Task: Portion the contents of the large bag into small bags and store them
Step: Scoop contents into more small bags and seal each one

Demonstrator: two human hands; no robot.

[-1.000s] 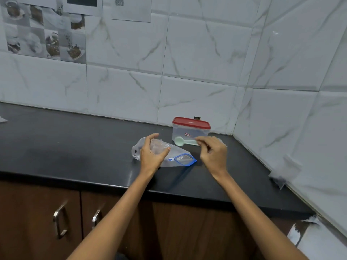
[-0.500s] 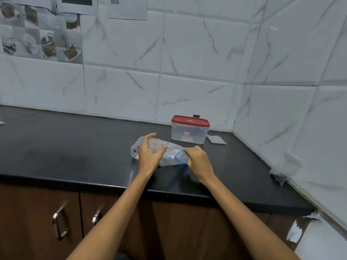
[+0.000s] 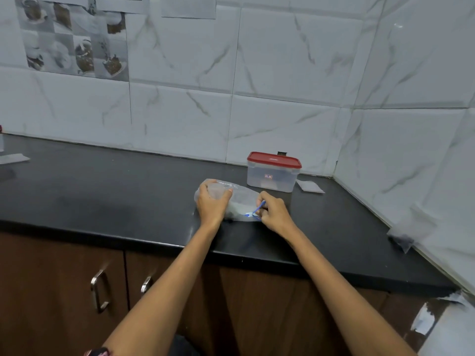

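Observation:
A clear plastic bag (image 3: 241,200) with a blue zip edge lies on its side on the black counter (image 3: 102,191). My left hand (image 3: 212,204) grips the bag's closed left end, fingers curled over it. My right hand (image 3: 272,214) pinches the blue zip mouth at the bag's right end and lifts one lip. A clear box with a red lid (image 3: 273,172) stands just behind the bag near the wall corner. A small flat bag (image 3: 309,186) lies to the right of the box.
Tiled walls meet in a corner behind the box. Another small bag (image 3: 402,240) lies at the counter's right end by the wall. A flat packet (image 3: 14,158) rests at the far left. Brown cabinet doors with metal handles (image 3: 99,291) run below the counter.
My right hand left the spot in front of the box, came down to the bag's blue zip end and now pinches it. The spoon seen by the box is out of sight. My left hand kept its hold.

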